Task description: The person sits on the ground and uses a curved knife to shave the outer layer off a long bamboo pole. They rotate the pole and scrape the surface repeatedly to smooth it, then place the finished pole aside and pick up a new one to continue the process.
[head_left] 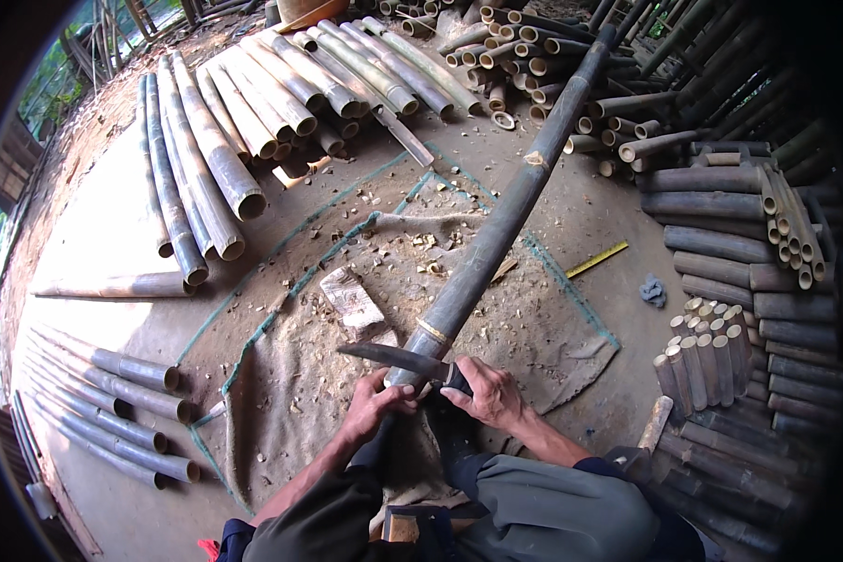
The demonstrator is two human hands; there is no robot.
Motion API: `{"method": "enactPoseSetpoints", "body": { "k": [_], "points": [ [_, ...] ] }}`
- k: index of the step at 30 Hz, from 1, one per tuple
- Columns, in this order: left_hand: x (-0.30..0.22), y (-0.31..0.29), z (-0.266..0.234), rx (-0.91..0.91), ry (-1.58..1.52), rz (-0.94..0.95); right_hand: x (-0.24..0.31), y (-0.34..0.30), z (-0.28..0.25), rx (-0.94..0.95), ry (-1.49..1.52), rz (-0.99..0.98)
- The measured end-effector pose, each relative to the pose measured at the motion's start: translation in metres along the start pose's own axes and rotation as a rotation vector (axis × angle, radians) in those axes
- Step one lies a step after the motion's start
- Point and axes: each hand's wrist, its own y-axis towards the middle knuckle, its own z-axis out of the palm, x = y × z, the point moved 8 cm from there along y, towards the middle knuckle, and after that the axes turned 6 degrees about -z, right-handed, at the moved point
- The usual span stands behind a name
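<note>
The right hand (pixel 489 398) has its fingers closed round the dark handle of a knife (pixel 389 356), whose blade lies across the bamboo pole (pixel 492 234) just below the nearest pale ring (pixel 431 334). The left hand (pixel 382 401) has its fingers clamped on the pole's near end, just beside the blade; whether the edge bites into the wall cannot be told from this view.

For clean work, the left grip seems best set as low on the end as it will go, with the thumb tucked out of the blade's path. A shallow angle and short, light strokes would probably pare the hard skin safely — a steep edge could dig in and run along the grain. The ring calls for extra care, since raised fibre there is likely to jolt the blade. Turning the pole a little between strokes should spread the cutting evenly, and so long a piece looks apt to roll unless held firmly.

The pole slants from between the hands, over the sacking (pixel 295 393) and scattered chips (pixel 423 242), up past the stacked tubes (pixel 529 64) toward the upper right. Its skin is a dark, smoky grey with pale scuffs — and another light ring (pixel 535 159) marks it farther along. The near end beneath the blade looks paler, partly hidden by the hands.
</note>
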Motion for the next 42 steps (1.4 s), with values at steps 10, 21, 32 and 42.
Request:
{"method": "enactPoseSetpoints", "body": {
  "k": [10, 21, 32, 42],
  "points": [
    [0.036, -0.001, -0.010, 0.179, -0.665, -0.372, -0.038, -0.005, 0.006, -0.355, 0.879, 0.535],
    [0.006, -0.016, -0.083, -0.456, -0.048, 0.174, -0.018, -0.007, 0.032, -0.102, 1.148, 0.559],
    [-0.023, -0.020, -0.046, -0.456, 0.845, 0.550, -0.020, 0.000, 0.020, -0.132, 1.159, 0.508],
    [0.017, 0.031, -0.110, -0.559, -0.313, 0.107, 0.002, 0.007, 0.026, -0.035, 1.195, 0.535]
  ]
}}
